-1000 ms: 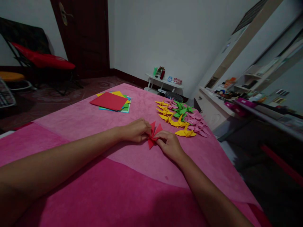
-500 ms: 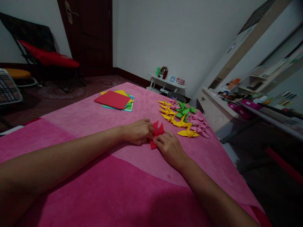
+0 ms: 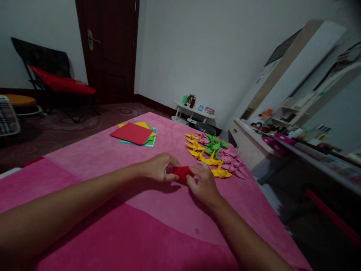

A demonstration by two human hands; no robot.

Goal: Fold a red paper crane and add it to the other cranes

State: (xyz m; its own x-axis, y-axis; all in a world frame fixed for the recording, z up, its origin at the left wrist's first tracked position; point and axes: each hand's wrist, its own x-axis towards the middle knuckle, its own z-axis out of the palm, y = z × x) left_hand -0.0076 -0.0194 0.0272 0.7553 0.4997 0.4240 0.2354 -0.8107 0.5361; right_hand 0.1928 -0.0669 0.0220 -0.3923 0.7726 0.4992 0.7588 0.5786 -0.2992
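A folded piece of red origami paper [image 3: 182, 173] is held between my two hands, over the pink cloth-covered table [image 3: 158, 210]. My left hand [image 3: 162, 168] pinches its left end between thumb and fingers. At the right end, my right hand [image 3: 203, 183] grips it the same way. Just beyond my right hand lie yellow paper cranes [image 3: 197, 153], with green paper cranes [image 3: 213, 143] and pink paper cranes [image 3: 232, 160] grouped beside them. Fingers hide both ends of the red paper.
A stack of coloured paper sheets, a red sheet [image 3: 132, 133] on top, lies at the table's far left. Past the far edge stands a small white shelf [image 3: 194, 108]. A cluttered dressing table [image 3: 251, 137] is on the right, and a folding chair [image 3: 56, 79] at the back left.
The red paper has gone from lying flat with two points showing to a compact shape held between both hands. My left hand has opened its grip wider. The camera view has tilted up slightly.
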